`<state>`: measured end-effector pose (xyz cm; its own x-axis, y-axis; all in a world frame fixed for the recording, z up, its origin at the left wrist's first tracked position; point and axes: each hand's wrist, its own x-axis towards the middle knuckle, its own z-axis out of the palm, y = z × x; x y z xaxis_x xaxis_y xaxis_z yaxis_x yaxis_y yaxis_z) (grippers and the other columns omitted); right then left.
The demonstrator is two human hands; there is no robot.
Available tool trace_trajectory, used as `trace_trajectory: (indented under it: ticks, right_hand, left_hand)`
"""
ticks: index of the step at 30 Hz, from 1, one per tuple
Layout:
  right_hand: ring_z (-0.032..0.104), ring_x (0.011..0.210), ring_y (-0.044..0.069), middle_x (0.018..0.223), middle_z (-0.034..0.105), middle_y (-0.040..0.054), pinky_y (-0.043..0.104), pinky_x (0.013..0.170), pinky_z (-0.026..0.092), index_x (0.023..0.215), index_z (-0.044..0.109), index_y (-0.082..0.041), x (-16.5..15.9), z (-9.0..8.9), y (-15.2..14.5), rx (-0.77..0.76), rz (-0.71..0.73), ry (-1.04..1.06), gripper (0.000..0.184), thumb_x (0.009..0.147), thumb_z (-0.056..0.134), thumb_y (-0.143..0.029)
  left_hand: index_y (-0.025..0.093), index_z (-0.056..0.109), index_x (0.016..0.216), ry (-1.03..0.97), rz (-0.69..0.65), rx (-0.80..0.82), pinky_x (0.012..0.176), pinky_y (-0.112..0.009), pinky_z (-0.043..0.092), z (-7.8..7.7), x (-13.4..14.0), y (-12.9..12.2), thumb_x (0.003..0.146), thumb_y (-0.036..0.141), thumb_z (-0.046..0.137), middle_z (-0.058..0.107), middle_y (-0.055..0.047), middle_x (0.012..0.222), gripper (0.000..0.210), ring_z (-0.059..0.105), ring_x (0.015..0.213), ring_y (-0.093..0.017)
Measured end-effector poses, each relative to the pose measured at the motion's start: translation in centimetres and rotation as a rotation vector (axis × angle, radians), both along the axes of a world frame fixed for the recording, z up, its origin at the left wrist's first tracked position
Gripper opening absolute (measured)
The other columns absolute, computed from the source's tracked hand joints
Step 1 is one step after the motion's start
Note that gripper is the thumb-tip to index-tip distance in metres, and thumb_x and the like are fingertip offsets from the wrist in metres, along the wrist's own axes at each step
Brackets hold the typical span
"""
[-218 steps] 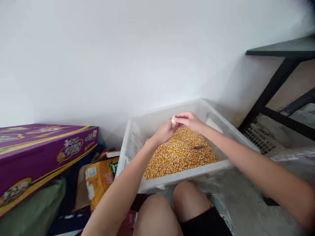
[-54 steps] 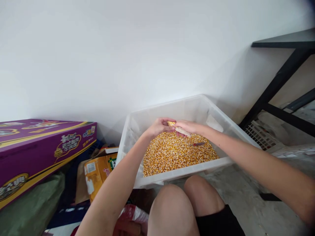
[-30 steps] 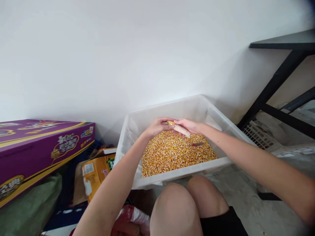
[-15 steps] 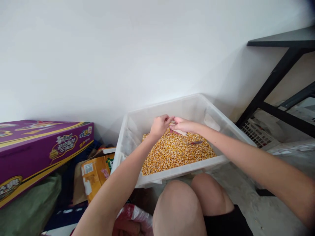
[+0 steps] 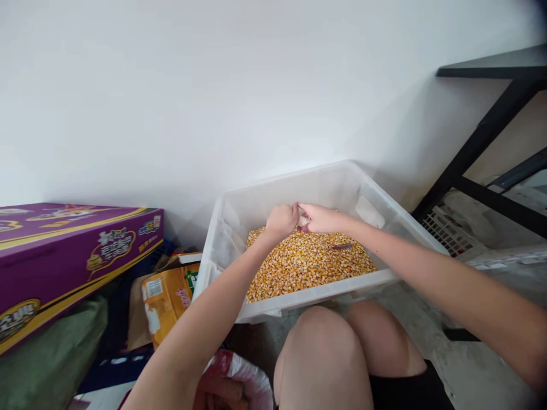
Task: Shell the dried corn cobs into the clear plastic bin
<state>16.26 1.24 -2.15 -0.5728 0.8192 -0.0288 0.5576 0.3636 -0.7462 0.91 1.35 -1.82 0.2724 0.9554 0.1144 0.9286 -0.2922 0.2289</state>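
Observation:
My left hand (image 5: 282,221) and my right hand (image 5: 321,218) meet above a heap of loose yellow corn kernels (image 5: 305,267). Between them is a pale corn cob (image 5: 304,221), mostly covered by the fingers. My right hand is closed around the cob. The left hand is closed too, its fingertips against the cob's near-left end. The kernels lie in a translucent white plastic bin (image 5: 329,291). On top of the heap, right of the hands, rests a thin tool with a reddish part (image 5: 342,246), too small to name.
A purple printed carton (image 5: 85,250) and a torn yellow package (image 5: 166,299) are on the left. Below, a plastic-lined container (image 5: 252,376) holds reddish-brown pieces. A black-framed table (image 5: 482,134) and a white basket (image 5: 448,233) stand right. The wall is behind the bin.
The cob was lying slanted under the right hand, with more of it showing. Now the hands have turned, and the fingers cover most of it.

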Motion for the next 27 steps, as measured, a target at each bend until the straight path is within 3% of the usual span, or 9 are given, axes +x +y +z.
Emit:
trace_trajectory:
  ticks: [2,5,9,14,17,20,24,27]
  right_hand:
    - [0.06,0.105,0.03,0.121,0.061,0.0187,0.033,0.081,0.047,0.137,0.04,-0.012,-0.2,-0.2,-0.3,0.178,0.0,-0.087,0.073,0.068,0.064,-0.012]
    - [0.06,0.105,0.03,0.127,0.058,0.02,0.032,0.078,0.046,0.149,0.026,-0.014,-0.3,-0.2,-1.0,0.262,0.046,-0.199,0.088,0.068,0.061,-0.011]
    - [0.064,0.086,0.026,0.107,0.067,0.0163,0.028,0.065,0.043,0.152,0.018,-0.018,-0.7,0.1,-2.3,0.346,0.096,-0.359,0.093,0.069,0.059,-0.01]
    - [0.063,0.086,0.026,0.094,0.069,0.0144,0.029,0.068,0.04,0.149,0.026,-0.016,-1.5,0.6,-3.1,0.565,0.141,-0.397,0.083,0.072,0.055,-0.006]
    - [0.063,0.079,0.025,0.092,0.068,0.0135,0.028,0.062,0.037,0.142,0.035,-0.015,-1.2,0.7,-2.6,0.535,0.061,-0.417,0.073,0.073,0.056,-0.009]
    - [0.062,0.076,0.023,0.089,0.067,0.0103,0.027,0.058,0.033,0.127,0.048,-0.018,-0.3,0.5,-1.7,0.476,-0.037,-0.393,0.057,0.071,0.058,-0.01]
    - [0.06,0.075,0.019,0.087,0.067,0.0053,0.025,0.057,0.031,0.104,0.056,-0.02,0.7,0.2,-0.6,0.417,-0.103,-0.315,0.037,0.068,0.061,-0.011]
    - [0.056,0.069,0.017,0.079,0.065,0.0025,0.024,0.055,0.029,0.101,0.054,-0.02,1.0,-0.1,-0.1,0.375,-0.137,-0.265,0.035,0.068,0.064,-0.015]
  left_hand:
    - [0.01,0.069,0.082,-0.078,0.029,-0.126,0.066,-0.029,0.043,0.0,-0.2,0.4,0.095,0.037,0.031,0.064,-0.015,0.064,0.048,0.065,0.066,-0.023]
    - [0.011,0.066,0.077,-0.233,-0.002,-0.418,0.055,-0.029,0.044,0.1,-0.6,0.6,0.091,0.038,0.038,0.056,-0.007,0.048,0.042,0.057,0.044,-0.019]
    - [0.014,0.065,0.089,-0.524,0.08,-0.775,0.046,-0.025,0.043,-0.2,-1.1,0.4,0.081,0.041,0.056,0.061,-0.004,0.055,0.029,0.055,0.041,-0.015]
    - [0.016,0.066,0.086,-0.714,0.15,-1.118,0.042,-0.023,0.042,-0.7,-2.7,0.8,0.075,0.045,0.064,0.062,-0.005,0.055,0.031,0.053,0.041,-0.012]
    - [0.015,0.066,0.09,-0.78,0.11,-1.003,0.051,-0.024,0.049,-1.0,-4.3,1.6,0.072,0.033,0.066,0.068,-0.007,0.07,0.025,0.064,0.058,-0.016]
    - [0.016,0.067,0.089,-0.659,0.057,-0.632,0.059,-0.023,0.049,-1.0,-5.7,2.4,0.067,0.022,0.066,0.069,-0.004,0.079,0.022,0.064,0.069,-0.015]
    - [0.015,0.069,0.072,-0.246,-0.084,-0.224,0.058,-0.025,0.043,0.1,-5.7,2.4,0.061,0.034,0.074,0.064,-0.002,0.065,0.023,0.058,0.062,-0.015]
    - [0.017,0.07,0.091,-0.161,-0.195,-0.172,0.057,-0.025,0.041,0.9,-4.5,1.5,0.053,0.04,0.08,0.064,0.0,0.067,0.046,0.058,0.061,-0.016]
